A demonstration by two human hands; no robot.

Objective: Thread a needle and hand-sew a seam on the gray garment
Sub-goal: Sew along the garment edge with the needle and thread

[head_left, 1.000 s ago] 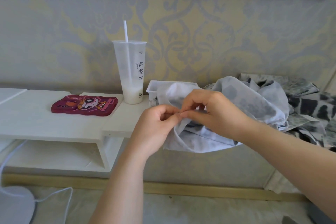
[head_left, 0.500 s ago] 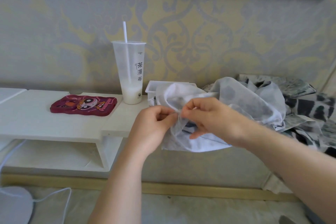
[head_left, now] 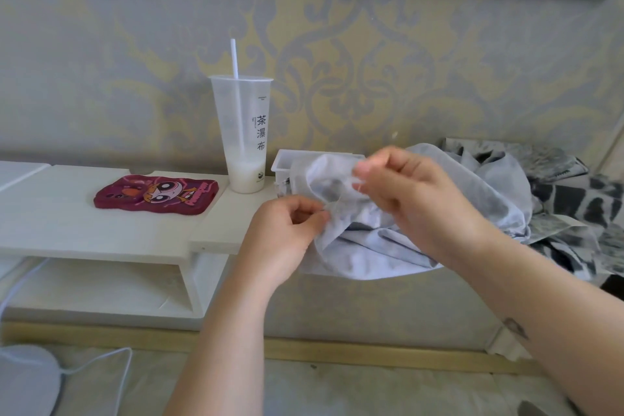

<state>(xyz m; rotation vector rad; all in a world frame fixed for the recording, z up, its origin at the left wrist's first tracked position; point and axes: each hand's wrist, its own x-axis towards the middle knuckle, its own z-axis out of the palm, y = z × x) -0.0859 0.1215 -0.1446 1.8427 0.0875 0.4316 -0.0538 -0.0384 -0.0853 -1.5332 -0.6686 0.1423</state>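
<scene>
A wall (head_left: 135, 61) covered in a gray and yellow scroll pattern runs behind a low white worktop (head_left: 67, 230). On the worktop lies a magenta phone case (head_left: 155, 194) with a big-eyed cartoon face, flat and face up. Just to its right stands a tall clear plastic cup (head_left: 241, 132) with a white straw (head_left: 234, 57) poking out of the top and a little milky liquid at the bottom. A small white box (head_left: 283, 162) sits just beside the cup.

The gray garment (head_left: 371, 246) is bunched on the right end of the worktop, partly draped over the box, and its lower fold hangs past the front edge. Behind it, farther right, lies a crumpled black-and-white patterned cloth (head_left: 574, 199).

The left hand (head_left: 283, 233) is low at the garment's left edge, its fingers (head_left: 314, 216) curled in and clamped on a thin fold of the fabric between thumb and forefinger. The right hand (head_left: 418, 203) is higher, over the middle of the garment, with its fingertips (head_left: 363, 174) drawn close together above the left hand (this part is blurred). I cannot tell whether they clamp a needle, thread, cloth or nothing. No needle or thread can be made out.

At the lower left, a white cable (head_left: 101, 361) loops across the floor.
</scene>
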